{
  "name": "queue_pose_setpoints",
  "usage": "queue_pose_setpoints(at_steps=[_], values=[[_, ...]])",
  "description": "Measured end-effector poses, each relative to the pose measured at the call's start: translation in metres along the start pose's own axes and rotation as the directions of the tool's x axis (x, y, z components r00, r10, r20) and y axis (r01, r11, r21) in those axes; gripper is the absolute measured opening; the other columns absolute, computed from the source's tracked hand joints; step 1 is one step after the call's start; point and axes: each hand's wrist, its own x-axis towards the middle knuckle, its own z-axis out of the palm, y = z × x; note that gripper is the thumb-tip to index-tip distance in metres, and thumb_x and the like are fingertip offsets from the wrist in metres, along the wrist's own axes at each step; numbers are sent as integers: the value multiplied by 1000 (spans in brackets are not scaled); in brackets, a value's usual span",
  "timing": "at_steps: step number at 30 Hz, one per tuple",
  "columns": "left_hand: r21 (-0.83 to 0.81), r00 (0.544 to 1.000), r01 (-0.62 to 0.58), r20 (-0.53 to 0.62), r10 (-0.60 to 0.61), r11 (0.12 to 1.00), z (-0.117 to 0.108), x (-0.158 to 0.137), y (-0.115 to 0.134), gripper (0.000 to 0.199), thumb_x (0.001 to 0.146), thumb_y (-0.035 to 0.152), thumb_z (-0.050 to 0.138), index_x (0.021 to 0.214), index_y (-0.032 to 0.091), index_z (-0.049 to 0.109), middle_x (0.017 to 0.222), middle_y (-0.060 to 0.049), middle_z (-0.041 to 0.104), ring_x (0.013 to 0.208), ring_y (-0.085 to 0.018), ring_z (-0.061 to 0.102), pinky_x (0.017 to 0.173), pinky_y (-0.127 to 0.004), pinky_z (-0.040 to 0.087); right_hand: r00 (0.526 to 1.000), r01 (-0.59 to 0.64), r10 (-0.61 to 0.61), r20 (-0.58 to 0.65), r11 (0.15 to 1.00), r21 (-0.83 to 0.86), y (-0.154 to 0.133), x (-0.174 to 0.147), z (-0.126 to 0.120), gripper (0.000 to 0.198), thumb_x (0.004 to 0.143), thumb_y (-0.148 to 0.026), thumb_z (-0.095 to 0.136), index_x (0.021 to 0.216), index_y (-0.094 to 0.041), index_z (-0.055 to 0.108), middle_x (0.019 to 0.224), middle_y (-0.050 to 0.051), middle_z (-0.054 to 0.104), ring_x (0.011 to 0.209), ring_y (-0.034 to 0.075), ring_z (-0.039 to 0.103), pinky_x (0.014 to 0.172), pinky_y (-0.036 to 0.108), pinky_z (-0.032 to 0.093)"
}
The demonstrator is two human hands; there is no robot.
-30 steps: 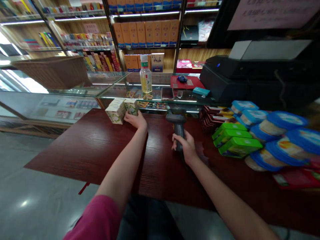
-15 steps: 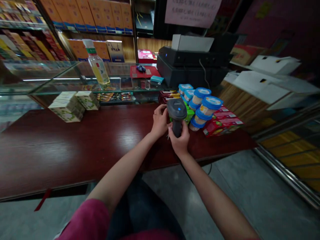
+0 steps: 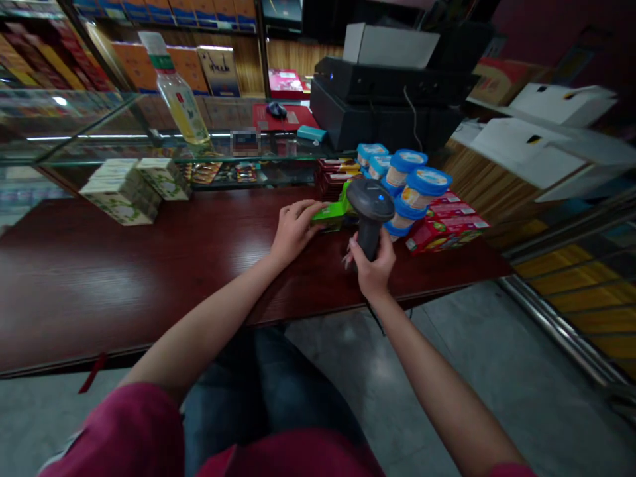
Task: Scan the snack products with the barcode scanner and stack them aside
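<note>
My right hand (image 3: 376, 266) is wrapped round the handle of a dark grey barcode scanner (image 3: 370, 201), which has a blue light on top. To its left, my left hand (image 3: 296, 230) grips the near end of a bright green packet (image 3: 330, 212) low over the brown counter (image 3: 213, 265). The scanner's head hides part of the green things behind it. Just beyond stand stacked tubs with blue lids (image 3: 408, 161), with red boxes (image 3: 447, 228) to their right. A pile of dark red packets (image 3: 332, 176) lies behind the green packet.
Pale patterned cartons (image 3: 124, 195) stand at the counter's left. Behind, a glass display case (image 3: 223, 156) carries a bottle (image 3: 179, 99), a mouse (image 3: 276, 110) and a turquoise box (image 3: 311, 134). Black machines (image 3: 377, 119) stand at the back, white boxes (image 3: 527, 156) at right.
My left hand has moved left, drawing the green packet out from among the goods. The scanner in my right hand has shifted to the right. The view has tipped downward.
</note>
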Motion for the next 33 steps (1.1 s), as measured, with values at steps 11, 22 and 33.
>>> queue_pose_setpoints(at_steps=[11,22,33], values=[[-420,719,465,-334,-609,779,-152,-34,-151,55,75,37,87,124,17,72,120,-9,75,117,-28,71,108,-44,57,730,-463,214,649,853,239,17,56,135,41,68,-49,83,82,-25,53,69,-6,56,50,12,53,56,32,56],[-729,777,404,-46,-628,553,-156,-36,-172,62,86,36,83,142,21,62,147,-15,65,143,-31,59,118,-47,52,537,-626,264,801,761,169,23,60,142,29,77,-44,76,90,-22,61,75,-4,50,47,10,41,47,30,46],[-718,774,396,-75,-629,573,-158,-35,-171,61,87,36,84,143,22,63,144,-13,68,142,-31,60,119,-49,51,479,-604,245,843,789,114,32,59,142,31,84,-50,72,83,-22,60,63,-4,53,41,10,41,44,29,45]])
